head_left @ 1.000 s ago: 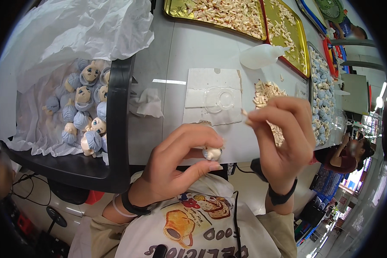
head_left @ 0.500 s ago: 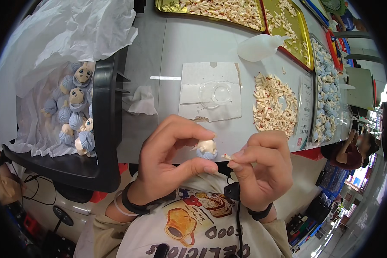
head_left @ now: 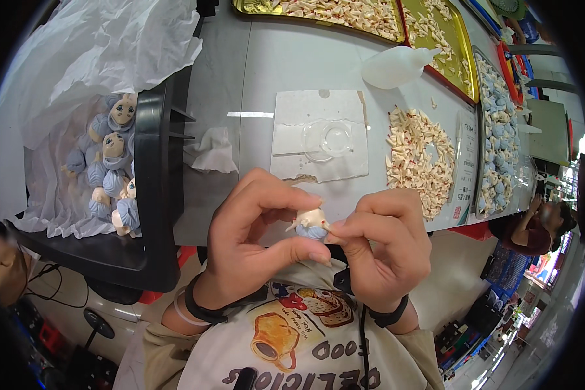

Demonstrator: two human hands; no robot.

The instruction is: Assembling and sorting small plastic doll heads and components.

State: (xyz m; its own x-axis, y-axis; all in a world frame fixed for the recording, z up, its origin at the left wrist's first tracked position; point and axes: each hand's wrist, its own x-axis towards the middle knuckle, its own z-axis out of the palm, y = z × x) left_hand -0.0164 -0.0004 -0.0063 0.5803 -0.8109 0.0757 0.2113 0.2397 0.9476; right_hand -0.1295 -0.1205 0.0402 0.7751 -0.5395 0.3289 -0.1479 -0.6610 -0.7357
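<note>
Between the thumb and fingers of my left hand (head_left: pixel 253 237) is a small doll head (head_left: pixel 311 221), cream on top with pale blue hair below. A thin cream point sticks out from its left side. My right hand (head_left: pixel 389 247) pinches a tiny cream piece with a red tip (head_left: pixel 325 225) against the head's right side; the fingertips hide most of the piece. Beyond my hands lies a torn grey-white card (head_left: pixel 318 110) with a clear round dish (head_left: pixel 331 142) on it. To its right is a loose pile of similar cream pieces (head_left: pixel 413 146).
At left stands a black crate (head_left: pixel 155 214) lined with white paper, holding several blue-haired doll heads (head_left: pixel 114 146). Gold trays (head_left: pixel 344 30) of cream pieces and a white squeeze bottle (head_left: pixel 393 67) are at the back. A tray of blue-and-cream parts (head_left: pixel 497 130) lies right; another person (head_left: pixel 533 227) sits beyond.
My right hand has moved left, bringing the tiny cream piece from just beside the doll head into contact with its right side. My left hand holds almost the same place.
</note>
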